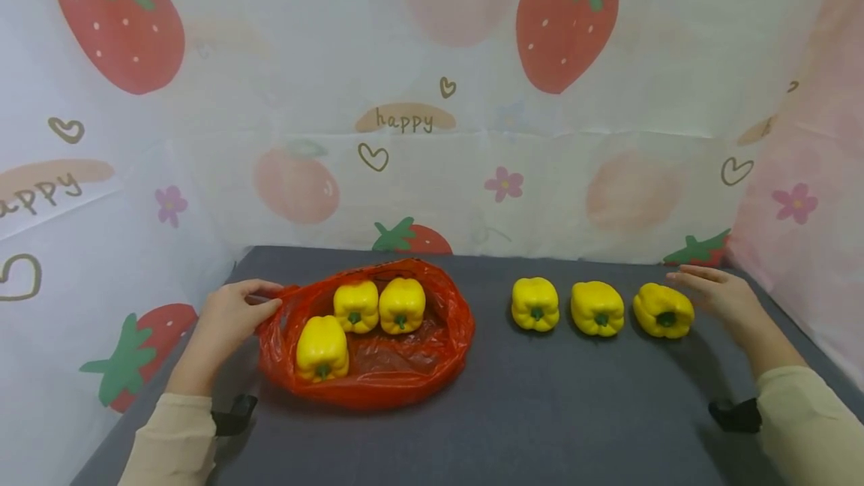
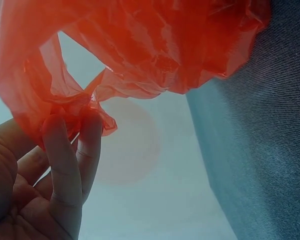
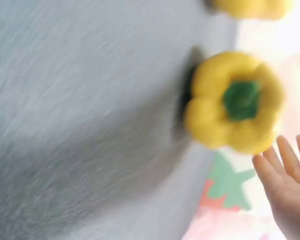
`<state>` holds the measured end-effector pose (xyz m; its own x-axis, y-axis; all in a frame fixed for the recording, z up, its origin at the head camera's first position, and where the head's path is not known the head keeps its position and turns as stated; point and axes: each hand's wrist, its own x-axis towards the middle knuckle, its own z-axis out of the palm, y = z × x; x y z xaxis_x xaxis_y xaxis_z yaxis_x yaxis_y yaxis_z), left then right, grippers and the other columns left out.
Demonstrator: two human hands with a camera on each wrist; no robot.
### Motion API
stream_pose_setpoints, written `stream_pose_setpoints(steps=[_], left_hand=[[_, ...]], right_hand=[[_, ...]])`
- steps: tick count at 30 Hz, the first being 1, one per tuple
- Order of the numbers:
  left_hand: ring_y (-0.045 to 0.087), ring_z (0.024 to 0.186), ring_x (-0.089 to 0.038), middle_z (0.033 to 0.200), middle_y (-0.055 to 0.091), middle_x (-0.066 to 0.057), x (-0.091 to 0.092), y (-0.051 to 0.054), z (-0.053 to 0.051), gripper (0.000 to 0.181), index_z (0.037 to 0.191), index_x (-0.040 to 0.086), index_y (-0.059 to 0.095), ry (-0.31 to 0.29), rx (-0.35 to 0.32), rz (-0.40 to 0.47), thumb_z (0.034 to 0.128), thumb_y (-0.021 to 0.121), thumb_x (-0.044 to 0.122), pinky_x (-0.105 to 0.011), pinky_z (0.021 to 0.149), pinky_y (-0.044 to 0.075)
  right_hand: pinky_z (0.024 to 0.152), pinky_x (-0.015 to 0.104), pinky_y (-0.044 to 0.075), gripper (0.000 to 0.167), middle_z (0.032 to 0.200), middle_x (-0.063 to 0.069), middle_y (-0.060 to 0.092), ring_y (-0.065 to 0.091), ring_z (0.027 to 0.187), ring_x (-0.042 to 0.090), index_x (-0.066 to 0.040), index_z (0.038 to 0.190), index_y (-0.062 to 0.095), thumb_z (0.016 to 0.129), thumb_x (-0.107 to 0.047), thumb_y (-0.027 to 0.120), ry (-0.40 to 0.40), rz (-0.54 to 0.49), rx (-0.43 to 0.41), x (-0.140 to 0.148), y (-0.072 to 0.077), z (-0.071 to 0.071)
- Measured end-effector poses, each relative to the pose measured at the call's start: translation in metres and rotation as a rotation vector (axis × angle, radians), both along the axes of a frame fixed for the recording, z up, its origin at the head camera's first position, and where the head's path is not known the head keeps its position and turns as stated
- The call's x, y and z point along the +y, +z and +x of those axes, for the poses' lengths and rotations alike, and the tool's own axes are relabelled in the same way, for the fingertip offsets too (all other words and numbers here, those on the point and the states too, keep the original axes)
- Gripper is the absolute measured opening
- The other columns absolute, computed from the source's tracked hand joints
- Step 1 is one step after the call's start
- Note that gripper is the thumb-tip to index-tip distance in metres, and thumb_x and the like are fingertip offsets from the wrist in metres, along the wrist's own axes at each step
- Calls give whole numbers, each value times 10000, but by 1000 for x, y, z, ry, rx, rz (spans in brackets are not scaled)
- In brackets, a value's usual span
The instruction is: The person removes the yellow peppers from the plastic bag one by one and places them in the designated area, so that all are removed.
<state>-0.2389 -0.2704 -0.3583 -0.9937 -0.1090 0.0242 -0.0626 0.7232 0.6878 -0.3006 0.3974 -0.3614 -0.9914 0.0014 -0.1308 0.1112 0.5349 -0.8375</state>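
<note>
A red plastic bag (image 1: 371,396) lies with its mouth spread on the left part of the table, and three yellow bell peppers sit inside, one of them a front-left pepper (image 1: 322,349). At the bag's left edge my left hand (image 1: 228,319) pinches the thin plastic; the left wrist view shows the bunched film (image 2: 72,107) between thumb and fingers. On the right, my right hand (image 1: 725,304) is beside the rightmost yellow bell pepper (image 1: 658,306), fingers extended. In the right wrist view the fingertips are close to that pepper; whether they touch it I cannot tell.
A middle pepper (image 1: 598,309) and a left pepper (image 1: 535,304) stand in a row with the rightmost one on the dark grey tabletop (image 1: 526,411). Printed cloth walls (image 1: 432,193) with strawberries enclose the table at the back and both sides.
</note>
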Motion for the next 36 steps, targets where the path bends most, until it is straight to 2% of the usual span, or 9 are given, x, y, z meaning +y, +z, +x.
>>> stream_pose_setpoints(steps=[4, 9, 11, 14, 16, 19, 24, 31, 36], left_hand=[[649, 944, -268, 1228, 659, -241, 0, 1, 1, 439, 1289, 37, 639, -1, 0, 0, 961, 631, 329, -379, 767, 611], [652, 962, -285, 1223, 662, -243, 2, 1, -1, 427, 1278, 47, 648, 3, -7, 6, 959, 635, 331, -400, 778, 616], [658, 938, -270, 1214, 666, -243, 2, 1, -1, 424, 1274, 49, 651, -2, -3, 7, 958, 637, 333, -400, 776, 617], [665, 914, -252, 1209, 670, -242, 3, 1, -1, 426, 1276, 46, 649, -6, 2, 7, 960, 635, 331, -394, 772, 617], [662, 914, -245, 1209, 671, -239, 2, 0, -1, 427, 1279, 43, 647, -4, 5, 5, 962, 632, 328, -391, 774, 615], [662, 909, -241, 1202, 675, -237, 1, 0, -1, 424, 1280, 40, 646, -8, 8, 0, 966, 625, 325, -378, 770, 612], [657, 886, -232, 1173, 685, -233, 1, -1, -1, 408, 1270, 40, 652, -15, 12, -15, 968, 621, 313, -358, 748, 605], [658, 850, -215, 1142, 696, -230, 2, -1, -1, 387, 1257, 34, 657, -14, 21, -18, 962, 627, 285, -353, 734, 604], [663, 855, -214, 1150, 693, -235, 2, 0, -2, 387, 1256, 34, 657, -6, 20, -13, 962, 628, 283, -362, 742, 611]], right_hand=[[1172, 619, 239, 371, 1231, -352, 469, 249, 1500, 377, -400, 1321, 572, 988, -545, 496, 18, -48, 50, -7, 12, 6], [1161, 653, 248, 680, 1500, -95, 440, 338, 1437, 395, -204, 1527, 388, 967, -562, 531, -8, -7, 72, -30, 20, 12], [1163, 627, 274, 728, 1584, 0, 366, 481, 1319, 238, -163, 1541, 364, 961, -568, 535, -19, -14, 84, -40, 23, 14], [1170, 499, 337, 722, 1490, -59, 453, 508, 1111, -78, -153, 1526, 381, 953, -556, 556, -25, -60, 103, -56, 25, 15], [1165, 455, 346, 708, 1356, -157, 514, 483, 1040, -170, -138, 1515, 393, 951, -522, 583, -19, -122, 117, -68, 25, 15], [1176, 456, 332, 707, 1174, -294, 496, 505, 1044, -169, -98, 1504, 400, 949, -481, 612, -6, -192, 139, -87, 25, 14], [1181, 488, 336, 718, 1140, -266, 538, 539, 1029, -137, -51, 1479, 426, 936, -470, 640, 9, -230, 158, -121, 22, 16], [1064, 256, 466, 707, 1382, -8, 545, 575, 1092, -64, -42, 1467, 443, 934, -456, 652, 59, -294, 137, -165, 18, 17], [1053, 288, 478, 652, 1462, 139, 491, 568, 1249, 138, -19, 1430, 476, 943, -412, 659, 92, -343, 129, -192, 15, 16]])
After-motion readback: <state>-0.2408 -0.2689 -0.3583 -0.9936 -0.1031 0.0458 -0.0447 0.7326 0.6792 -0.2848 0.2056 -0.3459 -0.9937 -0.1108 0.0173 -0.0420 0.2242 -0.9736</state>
